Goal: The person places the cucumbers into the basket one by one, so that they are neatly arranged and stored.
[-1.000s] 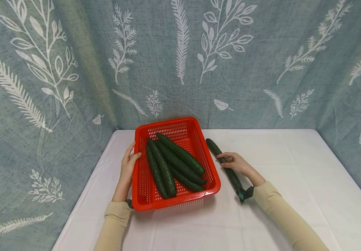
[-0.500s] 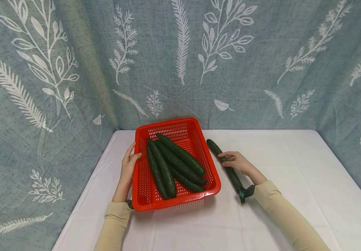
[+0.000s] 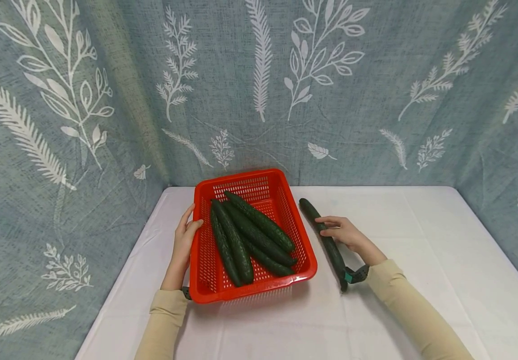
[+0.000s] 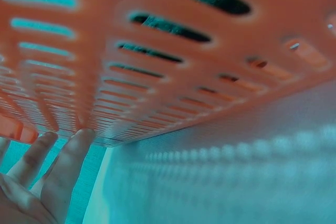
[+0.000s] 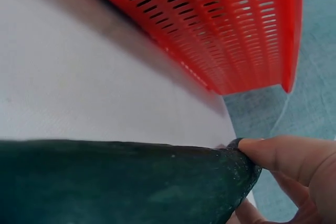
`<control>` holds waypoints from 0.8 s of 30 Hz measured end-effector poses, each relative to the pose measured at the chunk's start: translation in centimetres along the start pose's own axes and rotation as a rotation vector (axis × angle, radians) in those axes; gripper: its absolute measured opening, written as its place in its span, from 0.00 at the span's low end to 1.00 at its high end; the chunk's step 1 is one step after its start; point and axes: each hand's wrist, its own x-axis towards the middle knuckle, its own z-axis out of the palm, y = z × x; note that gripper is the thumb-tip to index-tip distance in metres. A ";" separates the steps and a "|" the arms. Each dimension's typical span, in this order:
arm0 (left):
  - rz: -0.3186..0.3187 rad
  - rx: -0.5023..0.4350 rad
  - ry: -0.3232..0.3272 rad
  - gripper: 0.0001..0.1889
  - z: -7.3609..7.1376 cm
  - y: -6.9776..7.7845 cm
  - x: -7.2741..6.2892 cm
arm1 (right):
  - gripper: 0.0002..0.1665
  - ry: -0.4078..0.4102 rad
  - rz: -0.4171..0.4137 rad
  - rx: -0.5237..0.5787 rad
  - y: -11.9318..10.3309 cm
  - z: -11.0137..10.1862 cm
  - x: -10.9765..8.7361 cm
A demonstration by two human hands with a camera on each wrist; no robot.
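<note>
A red plastic basket [image 3: 254,292] stands on the white-covered table with several dark green cucumbers [image 3: 259,224] inside. My left hand [image 3: 184,242] grips its left rim, the thumb over the edge. In the left wrist view, fingers [image 4: 65,174] touch the perforated outer wall. Right of the basket, my right hand [image 3: 344,233] holds another cucumber [image 3: 334,257] around its middle. The right wrist view has the thumb [image 5: 268,150] on the upper side of this cucumber [image 5: 131,177], with other fingers partly hidden below.
The white tablecloth [image 3: 421,250] reaches to a blue-green curtain [image 3: 353,140] with white leaf prints at the back and both sides. A dark wrist strap [image 3: 357,274] sits close to the near end of the held cucumber.
My right hand and the cucumber in it have shifted slightly right, away from the basket; the cucumber's near end has swung a little left. The left hand and basket stay put.
</note>
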 end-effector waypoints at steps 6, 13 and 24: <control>-0.013 -0.009 -0.004 0.27 0.0 0.2 0.0 | 0.28 0.016 -0.001 0.015 -0.8 -0.2 -0.2; -0.031 -0.024 -0.018 0.28 0.2 1.2 -0.6 | 0.29 0.034 -0.015 0.055 -2.0 -0.6 -0.4; -0.034 0.000 -0.022 0.29 0.6 2.3 -1.4 | 0.30 0.051 -0.031 0.137 -4.0 -1.1 -1.0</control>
